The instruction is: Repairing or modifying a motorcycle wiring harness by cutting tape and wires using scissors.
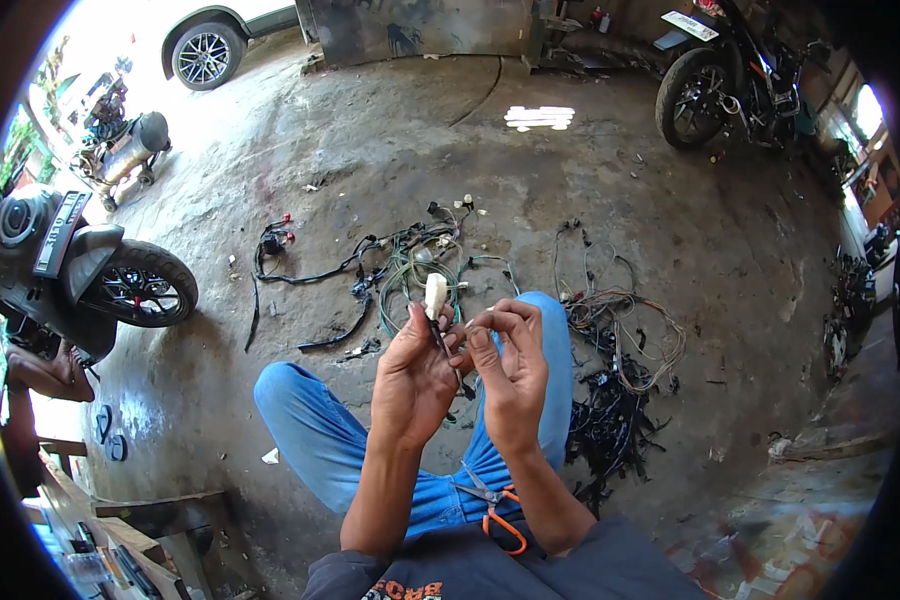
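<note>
My left hand (415, 385) grips a short dark wire attached to a white connector (435, 290), which points upward. My right hand (510, 375) is closed beside it, fingertips pinched near the wire; what exactly they hold is hard to make out. A tangle of green and black wiring (400, 270) lies on the concrete just beyond my hands. More loose wires (650, 320) and a pile of black scraps (615, 430) are to the right of my jeans-clad knee. Scissors with orange handles (500, 525) rest at my lap.
Motorcycles stand at the left (130, 285) and back right (695, 100). A car wheel (205, 55) shows at the back. Another person's bare leg (45, 370) is at the left, near sandals (110, 430). A wooden bench (120, 520) stands at lower left.
</note>
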### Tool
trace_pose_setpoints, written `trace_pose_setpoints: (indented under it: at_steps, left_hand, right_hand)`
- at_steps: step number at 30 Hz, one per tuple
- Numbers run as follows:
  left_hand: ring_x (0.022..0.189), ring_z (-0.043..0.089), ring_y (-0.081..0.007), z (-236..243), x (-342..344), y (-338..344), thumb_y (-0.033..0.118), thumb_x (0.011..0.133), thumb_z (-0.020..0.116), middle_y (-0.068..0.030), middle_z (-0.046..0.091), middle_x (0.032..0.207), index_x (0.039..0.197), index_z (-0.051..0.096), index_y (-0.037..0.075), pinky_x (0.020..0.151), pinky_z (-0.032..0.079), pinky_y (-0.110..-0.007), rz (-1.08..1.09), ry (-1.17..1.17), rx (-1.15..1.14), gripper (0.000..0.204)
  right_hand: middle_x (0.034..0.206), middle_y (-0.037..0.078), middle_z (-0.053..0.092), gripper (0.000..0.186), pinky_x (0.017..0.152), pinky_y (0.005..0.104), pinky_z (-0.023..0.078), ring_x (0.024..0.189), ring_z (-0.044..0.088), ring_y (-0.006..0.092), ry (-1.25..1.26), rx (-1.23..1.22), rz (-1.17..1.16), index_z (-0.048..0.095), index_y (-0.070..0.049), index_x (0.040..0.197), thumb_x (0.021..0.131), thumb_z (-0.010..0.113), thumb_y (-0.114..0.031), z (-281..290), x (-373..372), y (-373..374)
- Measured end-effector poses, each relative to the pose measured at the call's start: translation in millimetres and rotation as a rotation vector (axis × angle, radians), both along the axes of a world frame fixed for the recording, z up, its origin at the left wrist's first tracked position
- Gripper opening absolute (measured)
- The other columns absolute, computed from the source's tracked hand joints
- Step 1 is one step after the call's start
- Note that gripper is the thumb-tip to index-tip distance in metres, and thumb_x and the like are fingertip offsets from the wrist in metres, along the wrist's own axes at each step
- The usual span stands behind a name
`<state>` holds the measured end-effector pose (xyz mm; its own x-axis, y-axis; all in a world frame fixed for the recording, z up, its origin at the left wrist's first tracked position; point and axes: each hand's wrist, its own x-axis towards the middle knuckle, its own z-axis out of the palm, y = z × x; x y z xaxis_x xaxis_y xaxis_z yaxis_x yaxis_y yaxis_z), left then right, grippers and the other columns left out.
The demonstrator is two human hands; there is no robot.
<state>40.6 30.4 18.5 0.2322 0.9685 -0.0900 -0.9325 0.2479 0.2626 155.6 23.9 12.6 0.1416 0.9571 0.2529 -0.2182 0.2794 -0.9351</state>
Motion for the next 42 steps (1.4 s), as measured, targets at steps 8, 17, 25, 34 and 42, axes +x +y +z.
trace_pose_setpoints:
  at_steps: [8, 17, 25, 34, 42]
  left_hand:
    - [0.097, 0.060, -0.0136, -0.7, 9.0, -7.2, 0.033, 0.106, 0.053, -0.0036, 0.062, 0.105, 0.118, 0.058, 0.005, 0.082, 0.051, -0.033, 0.151, 0.215, 0.040, 0.031]
    - [0.096, 0.057, -0.0111, 6.9, 10.9, -8.9, 0.025, 0.105, 0.055, -0.0039, 0.061, 0.106, 0.110, 0.058, 0.003, 0.087, 0.046, -0.027, 0.209, 0.304, 0.045, 0.023]
    - [0.090, 0.041, -0.0128, -8.4, 4.7, -2.0, 0.039, 0.104, 0.055, -0.0029, 0.042, 0.097, 0.090, 0.052, 0.006, 0.083, 0.035, -0.026, 0.311, 0.829, 0.537, 0.036]
    - [0.092, 0.036, -0.0157, -8.8, 0.7, 0.2, 0.042, 0.105, 0.049, -0.0053, 0.038, 0.098, 0.086, 0.049, 0.007, 0.085, 0.031, -0.028, 0.250, 0.777, 0.637, 0.040]
    - [0.092, 0.043, -0.0167, -16.3, -15.9, 14.5, 0.036, 0.106, 0.048, -0.0054, 0.044, 0.099, 0.101, 0.051, 0.002, 0.087, 0.037, -0.033, 0.506, 0.846, 0.480, 0.035]
  right_hand:
    - [0.106, 0.009, 0.063, 0.027, 0.093, 0.0335, 0.046, 0.103, 0.061, 0.0213, -0.165, 0.040, -0.040, 0.070, -0.002, 0.106, 0.084, 0.081, -0.014, 7.7, -9.3, -2.3]
    - [0.103, 0.008, 0.065, 0.016, 0.092, 0.0294, 0.046, 0.100, 0.061, 0.0193, -0.091, 0.028, 0.010, 0.070, 0.001, 0.100, 0.091, 0.074, -0.011, -0.6, -7.8, -0.7]
    - [0.102, 0.008, 0.058, 0.010, 0.088, 0.0275, 0.046, 0.098, 0.059, 0.0162, -0.071, 0.045, 0.042, 0.064, 0.004, 0.101, 0.095, 0.066, -0.005, 5.3, -2.8, -14.5]
    - [0.104, 0.008, 0.055, 0.009, 0.081, 0.0240, 0.049, 0.091, 0.058, 0.0113, -0.050, 0.164, -0.027, 0.059, 0.002, 0.105, 0.098, 0.061, -0.002, 8.5, -12.2, -24.3]
    - [0.094, -0.002, 0.048, 0.032, 0.059, 0.0163, 0.035, 0.072, 0.042, -0.0004, 0.149, -0.041, 0.041, 0.060, 0.002, 0.131, 0.100, 0.060, -0.004, 21.5, -3.5, -28.0]
